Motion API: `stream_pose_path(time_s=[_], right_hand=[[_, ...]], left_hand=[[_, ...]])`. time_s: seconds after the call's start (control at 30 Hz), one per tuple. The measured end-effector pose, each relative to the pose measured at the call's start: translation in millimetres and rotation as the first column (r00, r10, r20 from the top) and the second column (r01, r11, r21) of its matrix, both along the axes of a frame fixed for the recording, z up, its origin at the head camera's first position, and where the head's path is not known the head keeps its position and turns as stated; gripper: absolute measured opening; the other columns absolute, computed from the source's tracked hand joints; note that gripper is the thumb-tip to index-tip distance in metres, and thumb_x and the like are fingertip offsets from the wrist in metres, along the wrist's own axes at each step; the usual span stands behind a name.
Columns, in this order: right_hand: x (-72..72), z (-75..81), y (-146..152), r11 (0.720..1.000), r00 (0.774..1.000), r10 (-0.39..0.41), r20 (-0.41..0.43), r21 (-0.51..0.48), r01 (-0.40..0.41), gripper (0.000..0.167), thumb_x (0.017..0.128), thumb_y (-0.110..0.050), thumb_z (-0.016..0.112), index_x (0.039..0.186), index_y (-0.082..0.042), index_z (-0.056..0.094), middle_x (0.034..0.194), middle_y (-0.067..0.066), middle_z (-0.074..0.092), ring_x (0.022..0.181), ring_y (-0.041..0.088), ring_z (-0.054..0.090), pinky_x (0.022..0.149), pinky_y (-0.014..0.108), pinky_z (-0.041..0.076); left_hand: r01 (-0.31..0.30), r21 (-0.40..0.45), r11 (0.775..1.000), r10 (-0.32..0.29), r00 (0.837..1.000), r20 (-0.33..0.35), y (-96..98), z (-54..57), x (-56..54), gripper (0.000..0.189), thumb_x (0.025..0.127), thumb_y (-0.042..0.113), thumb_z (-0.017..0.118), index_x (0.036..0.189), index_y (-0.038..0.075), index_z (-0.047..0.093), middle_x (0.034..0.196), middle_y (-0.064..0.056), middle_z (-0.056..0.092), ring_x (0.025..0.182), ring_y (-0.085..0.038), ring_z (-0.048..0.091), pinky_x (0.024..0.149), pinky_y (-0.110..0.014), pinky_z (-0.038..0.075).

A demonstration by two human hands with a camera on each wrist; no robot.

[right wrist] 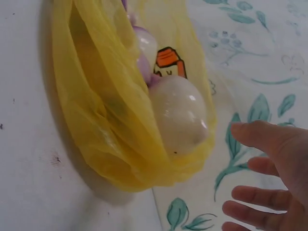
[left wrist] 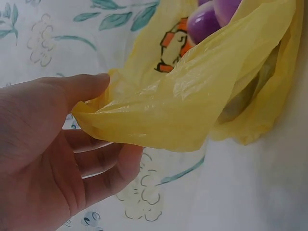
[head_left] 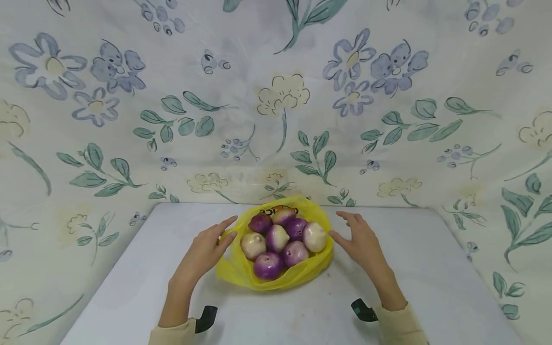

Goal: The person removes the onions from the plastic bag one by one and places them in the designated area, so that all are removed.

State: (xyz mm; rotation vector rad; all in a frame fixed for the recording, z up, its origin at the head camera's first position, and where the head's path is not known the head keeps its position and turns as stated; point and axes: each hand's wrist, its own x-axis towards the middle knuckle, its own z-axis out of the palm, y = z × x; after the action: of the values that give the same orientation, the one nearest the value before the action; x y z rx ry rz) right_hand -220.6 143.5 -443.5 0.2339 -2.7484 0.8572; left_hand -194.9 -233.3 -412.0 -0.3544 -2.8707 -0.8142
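Yellow thin-plastic bag (head_left: 236, 277) of glossy, round purple-and-white onions (head_left: 277, 238) sits on the white bench (head_left: 129, 273), apparently being opened. Left fingers (left wrist: 129, 166) surround its edge, grip unclear; right fingers (right wrist: 262, 197) spread, released. Next likely calls for widening the rim.

A yellow bag (head_left: 236, 274) gapes upward. Glossy purple-and-white onions (head_left: 277, 238) fill it: a pale one (head_left: 315, 237) at three o'clock, a purple one (head_left: 268, 266) at six.

My left hand (head_left: 209, 247) and right hand (head_left: 361, 243) are flanking a bag (head_left: 276, 284) of onions (head_left: 277, 238) near the far edge of the table (head_left: 142, 268).
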Motion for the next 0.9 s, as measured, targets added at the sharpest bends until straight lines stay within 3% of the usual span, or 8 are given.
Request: stream_pose_path(time_s=[0.2, 0.43, 0.57, 0.9], right_hand=[[-0.5, -7.6, -11, 0.999, 0.999, 0.039, -0.004, 0.012, -0.039, 0.06, 0.086, -0.039, 0.074, 0.138, -0.017, 0.053, 0.131, 0.015, 0.057, 0.115, 0.033, 0.06, 0.092, 0.052, 0.053], [1.0, -12.7, -25, 0.996, 0.995, 0.094, -0.019, 0.004, -0.094, 0.059, 0.085, -0.037, 0.076, 0.136, -0.016, 0.054, 0.127, 0.013, 0.059, 0.114, 0.031, 0.06, 0.095, 0.048, 0.052], [3.3, -14.7, -29, 0.994, 0.994, 0.108, -0.013, 0.003, -0.108, 0.061, 0.084, -0.037, 0.078, 0.136, -0.016, 0.054, 0.126, 0.012, 0.059, 0.113, 0.03, 0.06, 0.095, 0.047, 0.053], [6.2, -15.4, -37, 0.991, 0.991, 0.132, 0.028, 0.009, -0.132, 0.065, 0.081, -0.031, 0.081, 0.138, -0.017, 0.052, 0.125, 0.013, 0.058, 0.114, 0.029, 0.058, 0.095, 0.046, 0.053]], left_hand=[[0.017, 0.001, 1.0, -0.017, 1.0, 0.021, 1.8, 0.9, -1.5, 0.047, 0.1, 0.029, 0.056, 0.145, 0.02, 0.048, 0.12, -0.01, 0.068, 0.083, -0.016, 0.058, 0.078, -0.038, 0.054], [0.027, 0.014, 1.0, -0.028, 0.997, 0.071, 0.6, -0.3, -1.9, 0.046, 0.101, 0.029, 0.055, 0.145, 0.02, 0.048, 0.115, -0.008, 0.068, 0.071, -0.01, 0.057, 0.071, -0.029, 0.05], [0.029, 0.021, 0.999, -0.031, 0.996, 0.085, -0.9, -1.6, -1.5, 0.045, 0.101, 0.027, 0.055, 0.145, 0.019, 0.048, 0.121, -0.011, 0.067, 0.069, -0.008, 0.06, 0.07, -0.027, 0.051], [0.036, 0.027, 0.999, -0.038, 0.996, 0.084, -1.8, -1.9, -2.6, 0.043, 0.101, 0.026, 0.054, 0.144, 0.019, 0.05, 0.123, -0.011, 0.066, 0.068, -0.008, 0.061, 0.068, -0.027, 0.052]])
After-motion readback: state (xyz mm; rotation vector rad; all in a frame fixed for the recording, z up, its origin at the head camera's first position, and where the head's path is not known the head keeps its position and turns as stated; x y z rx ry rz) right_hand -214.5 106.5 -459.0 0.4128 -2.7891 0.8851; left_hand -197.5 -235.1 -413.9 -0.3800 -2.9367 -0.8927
